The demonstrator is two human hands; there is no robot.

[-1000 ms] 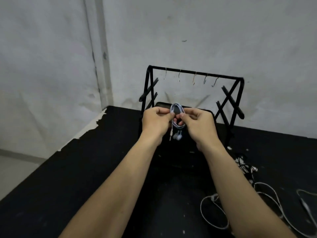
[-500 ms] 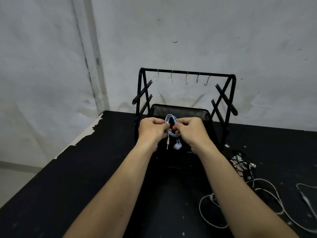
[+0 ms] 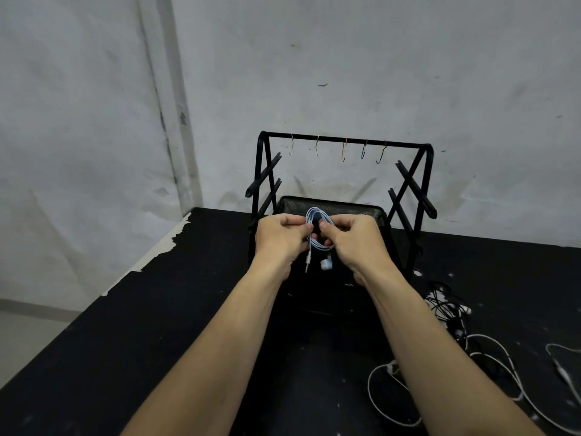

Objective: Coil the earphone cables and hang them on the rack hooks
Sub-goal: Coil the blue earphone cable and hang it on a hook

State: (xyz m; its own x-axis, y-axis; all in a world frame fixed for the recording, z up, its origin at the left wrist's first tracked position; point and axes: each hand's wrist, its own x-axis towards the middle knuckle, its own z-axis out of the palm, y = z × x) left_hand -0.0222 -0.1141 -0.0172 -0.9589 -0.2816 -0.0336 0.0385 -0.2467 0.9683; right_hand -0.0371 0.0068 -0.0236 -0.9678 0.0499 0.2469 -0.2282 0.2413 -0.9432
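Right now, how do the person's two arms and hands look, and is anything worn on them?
Both forearms are bare as far as the picture's lower edge: no sleeves show. The left hand and the right hand wear no gloves. No watch, ring or bracelet is visible on the parts shown.

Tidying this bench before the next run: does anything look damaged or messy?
Yes. The table's black covering is torn and peeling along its left edge, baring white beneath. Loose earphone cables lie tangled at the right, uncoiled. All five hooks on the rack hang empty.
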